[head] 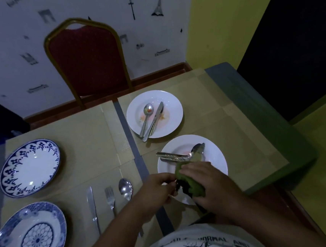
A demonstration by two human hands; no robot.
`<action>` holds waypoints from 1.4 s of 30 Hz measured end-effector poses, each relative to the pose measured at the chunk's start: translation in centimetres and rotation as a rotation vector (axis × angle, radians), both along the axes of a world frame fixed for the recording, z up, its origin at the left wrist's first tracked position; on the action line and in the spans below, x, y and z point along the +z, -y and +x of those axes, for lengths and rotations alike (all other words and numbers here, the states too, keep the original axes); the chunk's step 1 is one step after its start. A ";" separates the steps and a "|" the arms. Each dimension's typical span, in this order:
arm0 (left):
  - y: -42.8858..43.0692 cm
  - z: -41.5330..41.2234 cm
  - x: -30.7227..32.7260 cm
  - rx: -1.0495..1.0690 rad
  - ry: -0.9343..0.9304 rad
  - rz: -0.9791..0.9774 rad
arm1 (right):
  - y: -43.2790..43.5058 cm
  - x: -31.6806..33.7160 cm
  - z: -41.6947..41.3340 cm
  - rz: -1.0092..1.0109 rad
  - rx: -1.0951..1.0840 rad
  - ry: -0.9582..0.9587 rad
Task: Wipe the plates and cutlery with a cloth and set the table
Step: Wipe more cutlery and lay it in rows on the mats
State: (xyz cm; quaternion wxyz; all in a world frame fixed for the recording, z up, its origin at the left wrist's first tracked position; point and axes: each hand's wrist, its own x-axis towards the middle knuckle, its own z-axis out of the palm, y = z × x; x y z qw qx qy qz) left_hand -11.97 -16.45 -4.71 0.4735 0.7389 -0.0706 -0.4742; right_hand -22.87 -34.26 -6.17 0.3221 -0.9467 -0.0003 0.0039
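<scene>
My right hand [209, 180] grips a green cloth [194, 188] over the near white plate [217, 158]. The cloth is wrapped round a piece of cutlery whose tip [202, 146] pokes out toward the far right. My left hand [156, 191] pinches the near end of that piece beside the cloth. A spoon [195, 149] and another handle [171, 156] lie on this plate. The far white plate [173, 110] has food smears and carries a spoon [147, 115] and a knife [156, 120].
On the left placemat lie a knife [92, 207], a fork [110, 198] and a spoon [125, 187] side by side. Two blue-patterned plates [30, 168] [30, 241] sit at the far left. A red chair [86, 57] stands behind the table [257, 114].
</scene>
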 end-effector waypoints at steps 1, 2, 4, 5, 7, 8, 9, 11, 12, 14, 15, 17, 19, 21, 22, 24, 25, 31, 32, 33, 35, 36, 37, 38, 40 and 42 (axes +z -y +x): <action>-0.2 -0.3 0.2 0.029 -0.028 -0.018 | 0.1 -0.5 0.4 -0.026 0.051 0.008; -0.4 -0.4 0.4 0.059 -0.048 -0.017 | 0.5 -1.0 0.9 -0.036 0.045 0.024; -1.0 -0.5 0.4 0.125 -0.093 -0.003 | 1.4 -0.9 1.6 -0.012 -0.096 0.040; -1.3 -0.5 0.4 0.157 -0.125 -0.010 | 1.7 -0.8 1.9 -0.004 -0.160 0.047; -1.5 -0.6 0.6 0.188 -0.182 -0.039 | 1.3 -0.3 1.9 -0.029 -0.126 0.083; -1.5 -0.6 0.7 0.195 -0.196 -0.052 | 0.7 -0.2 1.7 -0.048 -0.047 0.098; -1.5 -0.7 0.7 0.200 -0.196 -0.058 | 0.1 -0.2 1.4 -0.064 0.041 0.114; -1.6 -0.8 0.8 0.201 -0.163 -0.046 | 0.0 -0.4 1.6 -0.082 0.103 0.106; -1.7 -0.8 0.7 0.204 -0.146 -0.033 | 0.5 -0.5 2.1 -0.075 0.049 0.083; -2.2 -0.9 0.5 0.227 -0.144 -0.022 | 1.8 -0.6 3.1 -0.068 -0.109 0.019; -2.4 -1.0 0.4 0.244 -0.162 -0.028 | 2.4 -0.5 3.4 -0.075 -0.164 -0.007; -2.6 -1.2 0.3 0.281 -0.217 -0.041 | 3.4 -0.2 3.9 -0.079 -0.246 -0.044; -2.6 -1.3 0.3 0.305 -0.268 -0.038 | 3.8 0.0 3.8 -0.074 -0.315 -0.062; -2.3 -1.3 0.2 0.326 -0.301 -0.032 | 3.8 0.4 3.3 -0.062 -0.385 -0.027; -2.1 -1.3 0.2 0.337 -0.311 -0.028 | 3.6 0.5 3.0 -0.051 -0.398 -0.004; -1.7 -1.3 0.2 0.356 -0.326 -0.013 | 2.7 0.7 2.3 -0.030 -0.374 0.031; -1.5 -1.3 0.1 0.358 -0.325 -0.009 | 2.1 0.7 1.9 -0.028 -0.337 0.051; -1.2 -1.2 -0.2 0.307 -0.303 -0.047 | -0.9 0.5 0.9 -0.073 -0.033 0.091; -1.1 -1.5 -0.1 0.293 -0.307 -0.069 | -1.0 0.4 0.9 -0.085 0.014 0.077; -1.1 -1.6 0.0 0.287 -0.312 -0.088 | -1.0 0.3 1.1 -0.091 0.056 0.057; -1.3 -1.9 0.0 0.304 -0.328 -0.110 | -0.3 0.0 1.8 -0.087 0.069 0.028; -1.4 -2.0 0.0 0.318 -0.338 -0.111 | 0.5 -0.1 2.4 -0.089 0.029 0.023; -1.6 -2.1 -0.1 0.330 -0.351 -0.107 | 1.3 -0.2 3.0 -0.100 -0.040 0.016; -1.8 -2.2 -0.2 0.342 -0.369 -0.107 | 2.2 -0.1 3.4 -0.117 -0.115 0.008; -1.8 -2.6 -0.2 0.356 -0.411 -0.126 | 3.0 0.0 3.6 -0.139 -0.194 0.017; -1.6 -2.8 -0.1 0.372 -0.433 -0.165 | 1.7 0.3 2.8 -0.109 -0.094 0.061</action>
